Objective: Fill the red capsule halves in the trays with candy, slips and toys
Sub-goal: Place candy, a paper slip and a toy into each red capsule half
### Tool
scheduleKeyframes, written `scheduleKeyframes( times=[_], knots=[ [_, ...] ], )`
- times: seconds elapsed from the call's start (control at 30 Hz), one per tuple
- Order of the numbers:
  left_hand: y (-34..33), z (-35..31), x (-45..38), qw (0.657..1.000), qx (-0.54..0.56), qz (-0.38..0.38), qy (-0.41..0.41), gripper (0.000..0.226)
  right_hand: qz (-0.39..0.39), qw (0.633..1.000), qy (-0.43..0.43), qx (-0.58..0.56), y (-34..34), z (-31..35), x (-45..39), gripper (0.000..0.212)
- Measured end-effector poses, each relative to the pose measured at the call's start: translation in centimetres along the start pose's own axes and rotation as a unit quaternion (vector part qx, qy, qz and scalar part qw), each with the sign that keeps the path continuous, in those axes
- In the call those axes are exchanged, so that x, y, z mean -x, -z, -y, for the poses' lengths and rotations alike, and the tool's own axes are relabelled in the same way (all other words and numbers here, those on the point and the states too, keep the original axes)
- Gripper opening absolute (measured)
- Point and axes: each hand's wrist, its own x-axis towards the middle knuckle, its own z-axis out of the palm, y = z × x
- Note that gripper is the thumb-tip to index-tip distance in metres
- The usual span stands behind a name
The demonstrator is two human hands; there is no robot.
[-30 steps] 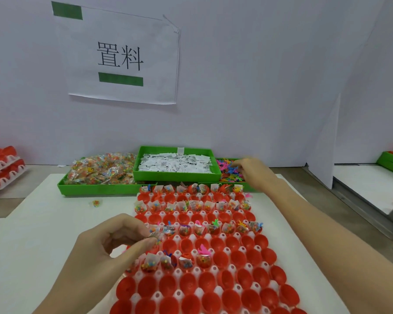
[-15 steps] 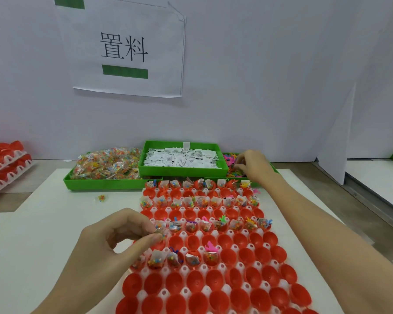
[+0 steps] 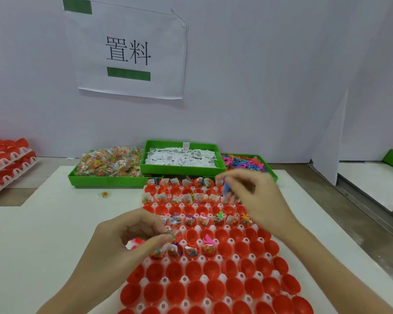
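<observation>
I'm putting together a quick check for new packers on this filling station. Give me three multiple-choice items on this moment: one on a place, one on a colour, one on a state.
1. Where is the bin of paper slips?
A. Between the candy bin and the toy bin
B. Left of the candy bin
C. On the capsule tray

2. What colour is the toy in the right hand?
A. Yellow
B. Blue
C. White

3. What state are the nearest rows of red capsule halves in?
A. Capped
B. Filled with candy
C. Empty

Answers:
1. A: the slips sit between the candy packets and the plastic toys.
2. B: a blue piece shows at its fingertips.
3. C: only bare red cups show there, while the left hand pinches a candy packet by the part-filled row.
</observation>
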Motion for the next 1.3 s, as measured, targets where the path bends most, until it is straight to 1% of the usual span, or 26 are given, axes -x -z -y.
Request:
scheduleKeyframes(
  times=[0.07,0.1,0.17,0.23,0.3,0.4,0.5,0.63,0.8,0.93,1.13,1.2,1.3],
  knots=[
    [-0.2,-0.1,0.2,1.000,0.010,0.012,0.006,0.014,0.050,0.998,0.000,-0.040,-1.1,1.3,3.0,0.026],
    [-0.3,-0.1,0.2,1.000,0.013,0.018,0.009,0.014,0.064,0.996,-0.002,-0.061,-1.5,1.5,4.1,0.027],
    [-0.5,-0.2,0.3,0.999,0.017,0.025,0.008,0.013,0.074,0.994,0.005,-0.077,-2.3,1.5,5.6,0.033],
    [-0.7,-0.2,0.4,0.999,0.011,0.033,0.008,0.013,0.081,0.994,0.021,-0.064,-2.9,1.4,6.0,0.040],
    [-1.0,-0.3,0.3,0.999,0.004,0.040,0.008,0.013,0.077,0.995,0.029,-0.054,-3.1,1.3,6.1,0.042],
    [-1.5,-0.6,0.2,0.999,0.013,0.051,0.009,0.014,0.069,0.996,0.035,-0.039,-2.9,1.3,6.1,0.032],
    [-2.3,-1.0,-0.4,0.998,0.008,0.063,-0.009,0.013,0.085,0.994,0.040,-0.048,-2.5,1.2,6.3,0.020],
    [-4.1,-2.1,-1.9,0.994,-0.053,0.083,-0.051,0.010,0.096,0.993,0.040,-0.052,-1.6,1.0,6.3,0.021],
    [-5.9,-2.8,-4.0,0.985,-0.109,0.086,-0.099,0.011,0.113,0.990,0.005,-0.083,0.7,0.4,5.7,0.025],
    [-6.8,-2.6,-5.2,0.982,-0.122,0.117,-0.082,0.011,0.120,0.991,-0.020,-0.060,1.8,-0.2,5.4,0.027],
    [-7.8,-1.7,-5.5,0.959,-0.208,0.171,-0.090,0.009,0.177,0.982,-0.062,-0.008,2.2,-0.8,5.5,0.019],
    [-8.1,-1.6,-5.4,0.953,-0.228,0.175,-0.095,0.010,0.181,0.981,-0.073,0.004,2.0,-1.1,5.4,0.017],
    [-8.2,-1.4,-5.2,0.954,-0.235,0.166,-0.090,0.013,0.178,0.980,-0.087,0.006,1.7,-1.3,5.4,0.016]
  ],
)
